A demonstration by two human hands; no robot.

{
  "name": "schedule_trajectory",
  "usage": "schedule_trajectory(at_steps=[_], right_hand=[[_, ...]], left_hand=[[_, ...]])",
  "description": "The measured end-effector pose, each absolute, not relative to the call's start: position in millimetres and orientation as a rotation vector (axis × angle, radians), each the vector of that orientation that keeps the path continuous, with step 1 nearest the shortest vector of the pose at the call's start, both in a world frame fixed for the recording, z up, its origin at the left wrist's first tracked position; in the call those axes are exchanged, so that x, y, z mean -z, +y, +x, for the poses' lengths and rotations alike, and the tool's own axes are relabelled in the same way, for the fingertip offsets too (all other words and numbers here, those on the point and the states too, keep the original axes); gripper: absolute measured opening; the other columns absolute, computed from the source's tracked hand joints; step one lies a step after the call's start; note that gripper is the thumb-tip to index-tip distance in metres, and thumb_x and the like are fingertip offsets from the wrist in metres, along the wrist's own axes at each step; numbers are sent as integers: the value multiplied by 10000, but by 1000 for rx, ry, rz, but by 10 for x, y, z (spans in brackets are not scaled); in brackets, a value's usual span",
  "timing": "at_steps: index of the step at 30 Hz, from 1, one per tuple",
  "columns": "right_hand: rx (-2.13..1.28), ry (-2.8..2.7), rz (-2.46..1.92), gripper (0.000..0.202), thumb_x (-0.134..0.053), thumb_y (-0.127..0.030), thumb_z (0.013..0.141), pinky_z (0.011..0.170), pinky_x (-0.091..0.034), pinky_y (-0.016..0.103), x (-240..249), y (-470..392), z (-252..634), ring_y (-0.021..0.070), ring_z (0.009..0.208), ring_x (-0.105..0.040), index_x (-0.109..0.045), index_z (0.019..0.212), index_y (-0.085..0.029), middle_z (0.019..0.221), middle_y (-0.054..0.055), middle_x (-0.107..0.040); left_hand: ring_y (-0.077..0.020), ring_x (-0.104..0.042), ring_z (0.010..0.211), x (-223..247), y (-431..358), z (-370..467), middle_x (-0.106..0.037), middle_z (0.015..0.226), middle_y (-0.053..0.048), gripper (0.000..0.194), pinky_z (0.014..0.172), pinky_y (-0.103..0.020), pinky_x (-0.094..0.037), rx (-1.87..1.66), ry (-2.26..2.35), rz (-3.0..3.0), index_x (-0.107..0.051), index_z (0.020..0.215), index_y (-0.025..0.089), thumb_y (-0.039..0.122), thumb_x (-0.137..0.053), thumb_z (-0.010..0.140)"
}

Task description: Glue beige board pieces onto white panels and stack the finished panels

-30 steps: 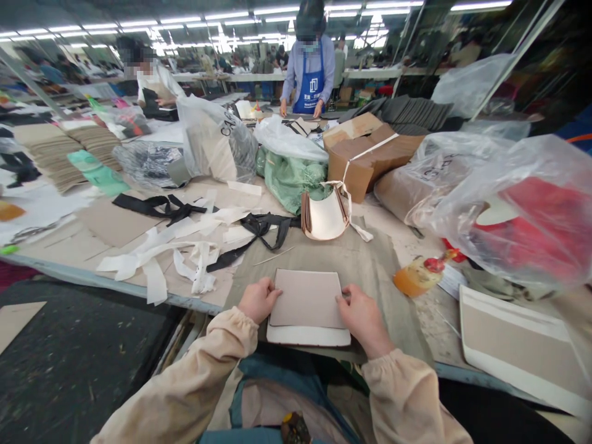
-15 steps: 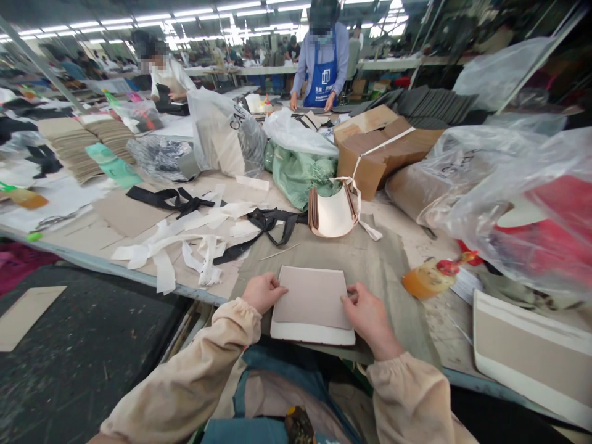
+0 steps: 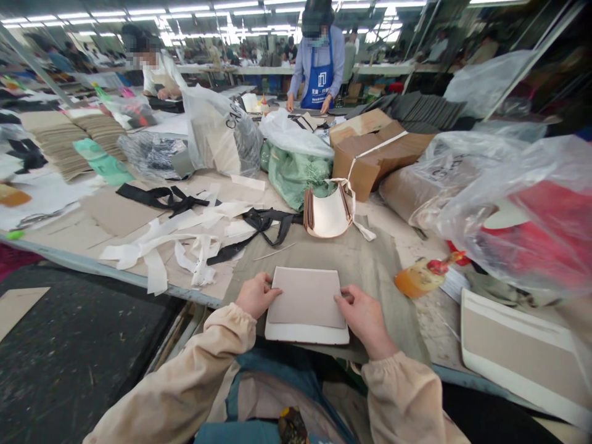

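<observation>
A beige panel (image 3: 305, 297) lies over a slightly larger white piece (image 3: 305, 333), whose edge shows along the front. My left hand (image 3: 257, 295) pinches the left edge of the panel with thumb and fingers. At the right edge, my right hand (image 3: 363, 313) grips it between thumb and curled fingers. Both pieces rest flat on a grey-green cloth (image 3: 379, 265) near the table's front edge. Just beyond stands a curved bundle of pale pieces (image 3: 327, 214), tied with a white strip.
White strips (image 3: 157, 243) and black strips (image 3: 266, 225) lie to the left. At the right are an orange glue bottle (image 3: 423, 277), a long beige-and-white panel (image 3: 518, 345) and plastic bags (image 3: 546, 209). A brown box (image 3: 374, 154) stands behind; two people work across the table.
The whole view has shifted slightly, so the table things appear a little further left. Both hands keep their hold on the panel's edges, with no clear movement against it.
</observation>
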State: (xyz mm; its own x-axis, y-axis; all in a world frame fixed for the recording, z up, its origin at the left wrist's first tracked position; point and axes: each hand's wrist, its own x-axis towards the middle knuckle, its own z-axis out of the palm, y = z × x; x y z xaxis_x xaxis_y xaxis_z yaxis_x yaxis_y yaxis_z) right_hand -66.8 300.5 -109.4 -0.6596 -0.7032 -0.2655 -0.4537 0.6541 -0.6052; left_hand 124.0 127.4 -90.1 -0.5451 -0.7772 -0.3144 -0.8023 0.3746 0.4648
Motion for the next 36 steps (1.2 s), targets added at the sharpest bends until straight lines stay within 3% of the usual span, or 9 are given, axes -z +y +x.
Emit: schedule_trajectory(at_steps=[8, 13, 17, 22, 30, 36], right_hand=[[482, 2455, -1153, 224, -472, -321, 859, 671, -407, 252, 1051, 3016, -652, 180, 827, -626, -680, 893, -244, 852, 20, -691], [296, 2500, -1245, 235, -445, -294, 884, 661, -396, 263, 1014, 2985, -593, 188, 814, -620, -667, 897, -218, 880, 64, -675], [451, 2488, -1054, 170, -505, -277, 852, 638, -390, 258, 1039, 2960, -600, 177, 773, -618, -629, 920, -184, 827, 44, -676], [632, 2355, -815, 208, -584, -313, 802, 622, -395, 244, 1091, 2961, -703, 159, 737, -618, -622, 942, -165, 735, 10, -671], [815, 2199, -764, 330, -572, -350, 778, 627, -403, 255, 1166, 2988, -776, 164, 688, -597, -614, 1030, -141, 668, 5, -641], [1083, 1829, -668, 299, -560, -433, 746, 479, -352, 219, 981, 3132, -862, 111, 542, -462, -648, 792, -151, 641, 1, -566]], left_hand=[[-181, -577, 610, 923, 1309, 1256, -573, 584, 20, 150, 555, -256, -313, -794, 2660, -1374, -434, 749, 213, 311, -532, 808], [-184, -596, 665, 946, 1340, 1286, -604, 650, -3, 69, 585, -255, -329, -791, 2705, -1351, -462, 802, 207, 265, -479, 834], [-167, -579, 627, 977, 1335, 1312, -596, 621, 16, 152, 573, -248, -333, -909, 2687, -1415, -515, 838, 196, 338, -544, 792], [-131, -495, 512, 1088, 1332, 1338, -540, 516, 46, 236, 506, -237, -302, -1633, 2453, -1657, -596, 731, 185, 372, -696, 625], [-136, -568, 588, 1044, 1513, 1283, -594, 641, 9, 338, 553, -243, -439, -2304, 2122, -1667, -490, 729, 167, 434, -673, 633], [-144, -620, 632, 852, 1618, 1274, -657, 723, -13, 366, 608, -267, -494, -2936, 1510, -1446, -456, 801, 173, 285, -757, 626]])
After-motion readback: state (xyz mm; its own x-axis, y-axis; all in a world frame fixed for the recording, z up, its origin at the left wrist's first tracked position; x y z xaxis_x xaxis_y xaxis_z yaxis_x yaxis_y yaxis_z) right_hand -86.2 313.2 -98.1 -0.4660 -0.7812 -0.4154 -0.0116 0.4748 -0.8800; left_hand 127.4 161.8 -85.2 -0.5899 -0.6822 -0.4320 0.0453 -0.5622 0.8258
